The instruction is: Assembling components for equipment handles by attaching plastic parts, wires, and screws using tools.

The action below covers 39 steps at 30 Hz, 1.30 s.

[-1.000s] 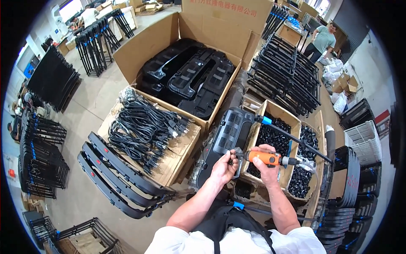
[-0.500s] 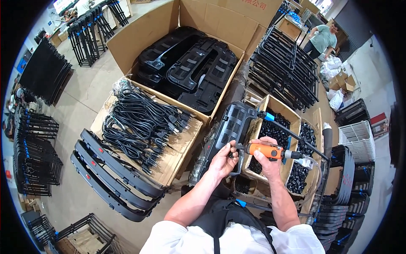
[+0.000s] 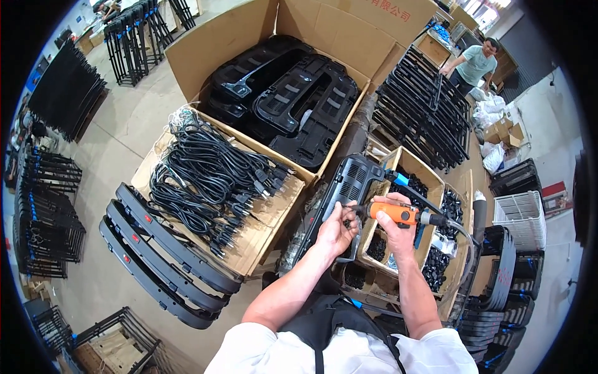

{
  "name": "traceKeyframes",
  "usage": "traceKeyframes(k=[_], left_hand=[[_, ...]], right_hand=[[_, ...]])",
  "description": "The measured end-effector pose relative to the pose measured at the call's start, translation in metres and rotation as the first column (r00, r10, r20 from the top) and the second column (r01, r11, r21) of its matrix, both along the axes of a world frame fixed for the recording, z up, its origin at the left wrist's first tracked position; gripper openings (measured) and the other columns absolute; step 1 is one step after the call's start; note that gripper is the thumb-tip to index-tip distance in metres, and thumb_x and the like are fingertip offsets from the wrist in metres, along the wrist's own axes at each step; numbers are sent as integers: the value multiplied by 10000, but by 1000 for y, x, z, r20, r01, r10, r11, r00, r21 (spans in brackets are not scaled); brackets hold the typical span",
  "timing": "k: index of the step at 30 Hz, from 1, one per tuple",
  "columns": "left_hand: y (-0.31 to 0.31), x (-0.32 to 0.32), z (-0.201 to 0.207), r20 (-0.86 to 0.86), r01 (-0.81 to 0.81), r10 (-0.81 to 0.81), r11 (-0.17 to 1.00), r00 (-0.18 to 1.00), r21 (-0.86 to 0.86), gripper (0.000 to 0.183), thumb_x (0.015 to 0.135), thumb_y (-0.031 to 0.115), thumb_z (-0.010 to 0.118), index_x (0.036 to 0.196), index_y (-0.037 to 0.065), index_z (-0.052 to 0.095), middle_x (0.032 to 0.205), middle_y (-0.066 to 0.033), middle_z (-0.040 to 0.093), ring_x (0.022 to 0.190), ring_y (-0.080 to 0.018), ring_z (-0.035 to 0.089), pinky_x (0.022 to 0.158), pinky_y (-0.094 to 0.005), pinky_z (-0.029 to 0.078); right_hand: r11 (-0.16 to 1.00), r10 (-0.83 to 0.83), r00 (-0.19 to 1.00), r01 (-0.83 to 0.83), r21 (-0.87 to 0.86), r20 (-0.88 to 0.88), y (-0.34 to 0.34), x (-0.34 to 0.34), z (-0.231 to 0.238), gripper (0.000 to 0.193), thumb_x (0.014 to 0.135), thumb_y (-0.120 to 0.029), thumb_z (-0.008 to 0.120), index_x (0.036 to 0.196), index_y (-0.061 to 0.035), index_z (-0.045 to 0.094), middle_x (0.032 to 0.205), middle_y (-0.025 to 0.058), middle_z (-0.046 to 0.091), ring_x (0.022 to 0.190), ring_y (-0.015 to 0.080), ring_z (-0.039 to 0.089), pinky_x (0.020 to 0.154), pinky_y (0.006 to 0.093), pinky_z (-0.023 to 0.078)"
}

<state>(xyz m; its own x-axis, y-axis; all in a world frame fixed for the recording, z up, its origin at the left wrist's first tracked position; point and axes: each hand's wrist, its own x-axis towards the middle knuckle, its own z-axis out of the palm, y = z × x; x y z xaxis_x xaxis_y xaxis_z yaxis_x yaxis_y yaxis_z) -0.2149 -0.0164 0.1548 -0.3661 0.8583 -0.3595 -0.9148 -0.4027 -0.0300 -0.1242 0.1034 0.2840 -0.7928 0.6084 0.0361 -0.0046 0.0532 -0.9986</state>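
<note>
An orange power screwdriver [image 3: 392,214] lies almost level in my right hand [image 3: 398,232], whose fingers wrap round its body. Its dark nose points left, toward my left hand [image 3: 338,234]. The left fingers are curled together beside the driver's tip, with small dark pieces between them, too small to name. Just beyond and under my left fingertips is a long black plastic housing [image 3: 356,177] with slotted vents. A black tube with a blue sleeve [image 3: 398,179] runs from its far end to the right. A hose [image 3: 461,230] trails from the driver's rear end.
Wooden bins [image 3: 430,258] of small black parts stand under my right hand. At left, black cables [image 3: 205,174] lie on cardboard beside curved black bars [image 3: 168,268]. A large carton [image 3: 218,43] holds black plastic shells. A person [image 3: 476,65] stands far right near black frames [image 3: 423,106].
Both hands and the driver sit slightly further right in view, with the left fingers now close against the driver's tip. The view has shifted a little. The person at far right has straightened up.
</note>
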Motion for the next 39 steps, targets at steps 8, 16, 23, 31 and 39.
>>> traceKeyframes(k=[8, 16, 23, 31, 39], left_hand=[[-5, 16, 17, -120, 143, -181, 952, 976, -272, 251, 1155, 165, 451, 1283, 3, 594, 1097, -102, 697, 888, -202, 700, 791, -303, 612], [-22, 50, -9, -247, 201, -271, 941, 931, -274, 271, 1138, 267, 550, 1199, 35, 675, 1033, -28, 713, 890, -131, 684, 788, -289, 603], [-31, 50, -3, -336, 251, -347, 922, 875, -296, 271, 1117, 275, 601, 1230, 62, 725, 984, -2, 719, 874, -98, 668, 744, -256, 547], [-34, 47, -1, -424, 198, -337, 919, 840, -340, 205, 1112, 266, 619, 1040, 74, 636, 823, 4, 667, 679, -71, 598, 572, -225, 473], [-40, 46, 2, -342, 104, -240, 923, 909, -370, 197, 1110, 221, 622, 1165, 38, 672, 900, 6, 679, 738, -67, 622, 642, -229, 535]], right_hand=[[988, -47, 998, 53, 148, -45, 40, -63, -25, 504, 901, -54, 803, 1351, -22, 579, 1235, 125, 729, 1146, 185, 674, 1048, 347, 538], [989, 4, 1000, -2, 146, -13, 55, -91, -47, 509, 909, -69, 807, 1357, -18, 572, 1253, 126, 735, 1139, 185, 687, 1034, 347, 543], [981, 15, 1000, -19, 192, 23, 53, -100, -42, 514, 902, -83, 817, 1353, -18, 580, 1238, 118, 741, 1121, 182, 693, 1035, 351, 546], [944, 90, 990, -120, 307, 109, 54, -113, -31, 485, 903, -79, 815, 1334, -18, 602, 1214, 120, 745, 1115, 180, 698, 1040, 352, 543], [944, 98, 992, -117, 307, 76, 57, -112, -35, 447, 880, -88, 831, 1281, -28, 644, 1170, 104, 758, 1088, 178, 712, 1015, 349, 560]])
